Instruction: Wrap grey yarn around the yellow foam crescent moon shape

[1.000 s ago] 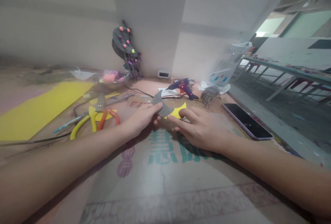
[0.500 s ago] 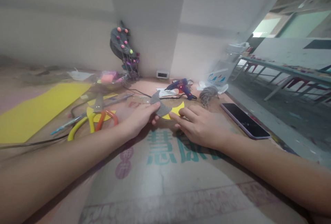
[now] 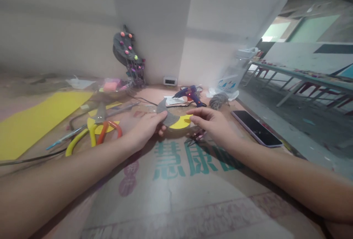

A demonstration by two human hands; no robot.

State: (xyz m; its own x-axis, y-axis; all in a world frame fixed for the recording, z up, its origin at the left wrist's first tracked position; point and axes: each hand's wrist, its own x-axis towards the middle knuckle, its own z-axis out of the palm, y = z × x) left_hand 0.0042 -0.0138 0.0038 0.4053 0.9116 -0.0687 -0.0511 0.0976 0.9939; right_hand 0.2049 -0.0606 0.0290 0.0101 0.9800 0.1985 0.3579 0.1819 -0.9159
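Note:
My left hand point(image 3: 145, 128) pinches the near edge of a grey crescent-shaped piece point(image 3: 164, 113) that lies on the cardboard. A yellow crescent point(image 3: 180, 122) sticks out from under the grey one on its right. My right hand point(image 3: 213, 124) is raised a little off the cardboard, its fingers curled together at the right tip of the yellow crescent. Small pink-handled snips point(image 3: 196, 138) lie just under that hand.
A printed cardboard sheet point(image 3: 190, 180) covers the table in front of me. A blue glue gun point(image 3: 190, 94), a ball of twine point(image 3: 217, 101) and a phone point(image 3: 256, 128) lie behind and to the right. Orange- and yellow-handled scissors point(image 3: 103, 128) and a yellow sheet point(image 3: 35, 117) lie to the left.
My right hand has lifted from lying flat on the cardboard and curled at the yellow tip, uncovering the small snips. The left hand keeps its pinch on the grey crescent.

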